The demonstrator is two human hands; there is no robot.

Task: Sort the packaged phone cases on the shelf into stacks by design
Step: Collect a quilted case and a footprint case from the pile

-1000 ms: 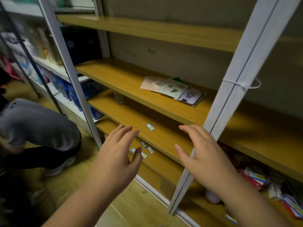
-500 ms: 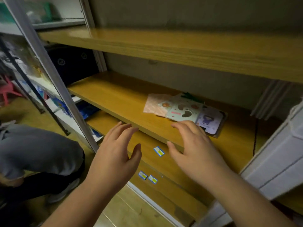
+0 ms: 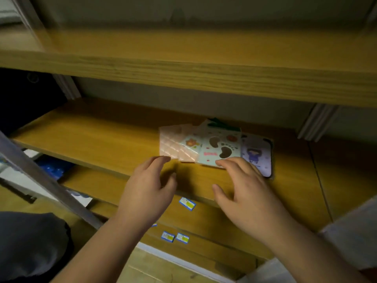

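Several packaged phone cases lie fanned and overlapping on the wooden shelf [image 3: 91,139]. From left to right they are a pale pink one [image 3: 169,141], one with a small bear print [image 3: 190,145], a mint one with brown blobs [image 3: 221,148] and a lilac one with a small figure [image 3: 257,154]. A green corner [image 3: 216,121] pokes out behind them. My left hand [image 3: 146,190] hovers open just in front of the pink case's near edge. My right hand [image 3: 244,190] is open too, its fingertips at the mint case's front edge.
Another wooden shelf [image 3: 183,74] hangs close overhead. Lower shelf edges carry small blue-and-yellow labels [image 3: 187,203]. A white upright post [image 3: 47,180] slants across at the left and white posts [image 3: 318,123] stand at the back right. A person's grey-clad leg [image 3: 30,242] is at lower left.
The view has closed in on the shelf. Both hands have moved forward and up from the lower shelf edge to the front of the cases.
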